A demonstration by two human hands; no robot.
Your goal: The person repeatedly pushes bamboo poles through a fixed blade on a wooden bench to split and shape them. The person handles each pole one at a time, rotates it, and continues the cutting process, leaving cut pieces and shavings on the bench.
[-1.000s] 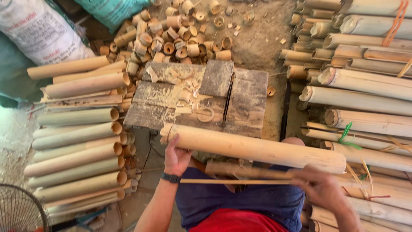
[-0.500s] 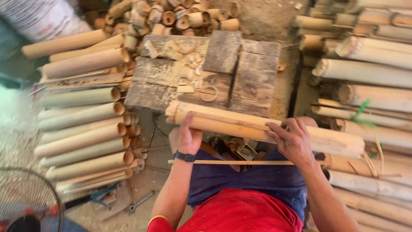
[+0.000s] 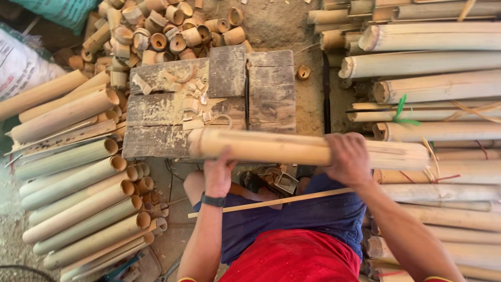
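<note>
We hold the long pale bamboo pole level across our lap, just in front of the weathered grey wooden block, with the left hand and right hand clamped on it well apart. Keeping both grips firm and the pole horizontal should steady it, we judge, clear of the thin bamboo stick on our knees.

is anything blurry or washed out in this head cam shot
Head view: the long pale bamboo pole in both hands is motion-smeared, as are the left hand and right hand; the grey wooden chopping block stays sharp; lighting is soft and even, no glare.
</note>
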